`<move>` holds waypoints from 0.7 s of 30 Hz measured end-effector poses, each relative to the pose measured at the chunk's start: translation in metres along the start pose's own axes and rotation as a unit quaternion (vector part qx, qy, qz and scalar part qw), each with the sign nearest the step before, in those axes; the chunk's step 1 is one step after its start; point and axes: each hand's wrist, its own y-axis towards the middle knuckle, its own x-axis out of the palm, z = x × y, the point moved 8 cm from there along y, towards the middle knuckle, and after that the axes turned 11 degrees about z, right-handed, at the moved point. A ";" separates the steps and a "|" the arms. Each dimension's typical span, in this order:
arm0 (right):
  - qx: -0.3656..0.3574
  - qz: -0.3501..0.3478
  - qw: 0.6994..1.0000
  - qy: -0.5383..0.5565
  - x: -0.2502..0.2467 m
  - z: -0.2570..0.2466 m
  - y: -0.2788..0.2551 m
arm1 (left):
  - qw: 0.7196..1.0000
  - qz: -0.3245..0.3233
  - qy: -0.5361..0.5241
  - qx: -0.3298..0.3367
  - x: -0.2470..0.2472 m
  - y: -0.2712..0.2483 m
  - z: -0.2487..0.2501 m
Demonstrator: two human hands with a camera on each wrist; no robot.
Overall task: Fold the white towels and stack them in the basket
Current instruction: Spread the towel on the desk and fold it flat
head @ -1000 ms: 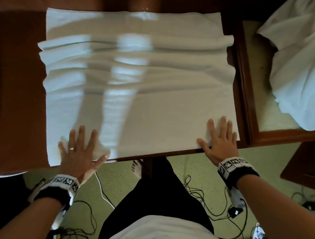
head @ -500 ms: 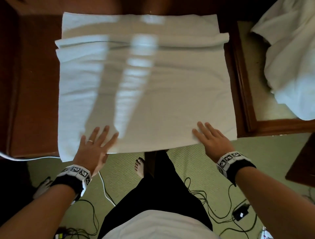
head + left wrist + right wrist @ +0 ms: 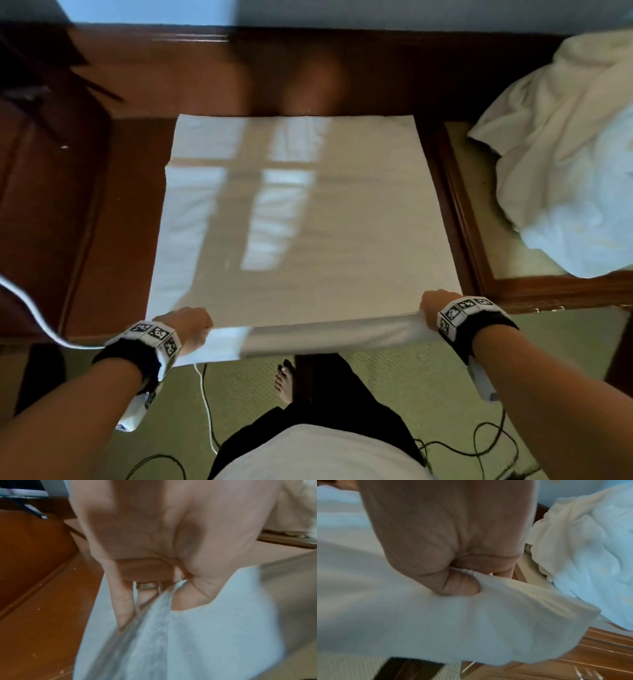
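A white towel (image 3: 308, 222) lies spread over the dark wooden table (image 3: 130, 205), its near edge lifted off the table front. My left hand (image 3: 191, 327) grips the near left corner, with the cloth (image 3: 180, 635) bunched under curled fingers that bear a ring. My right hand (image 3: 433, 305) pinches the near right corner (image 3: 471, 615) between the thumb and curled fingers. A heap of crumpled white towels (image 3: 565, 164) lies to the right on a second surface. No basket is in view.
A wood-framed side table (image 3: 534, 291) stands to the right, holding the towel heap (image 3: 590, 540). A dark chair or case (image 3: 41, 154) sits at the left. Cables (image 3: 205, 411) trail over the green carpet by my bare foot (image 3: 284, 380).
Both hands went from lying flat on the towel's near edge to gripping its near corners and lifting that edge. The wrinkles across the far part have been pulled smooth.
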 end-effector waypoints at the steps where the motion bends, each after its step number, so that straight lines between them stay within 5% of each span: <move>1: 0.008 -0.004 1.000 0.009 -0.004 0.002 0.000 | 1.000 0.000 -0.004 0.003 -0.001 0.002 -0.004; 15: 0.045 0.153 0.985 0.066 -0.153 0.028 0.056 | 0.960 0.240 -0.123 -0.079 -0.142 0.049 -0.057; 21: 0.030 0.172 0.982 0.076 -0.189 0.020 0.115 | 0.956 0.250 -0.103 -0.116 -0.181 0.094 -0.067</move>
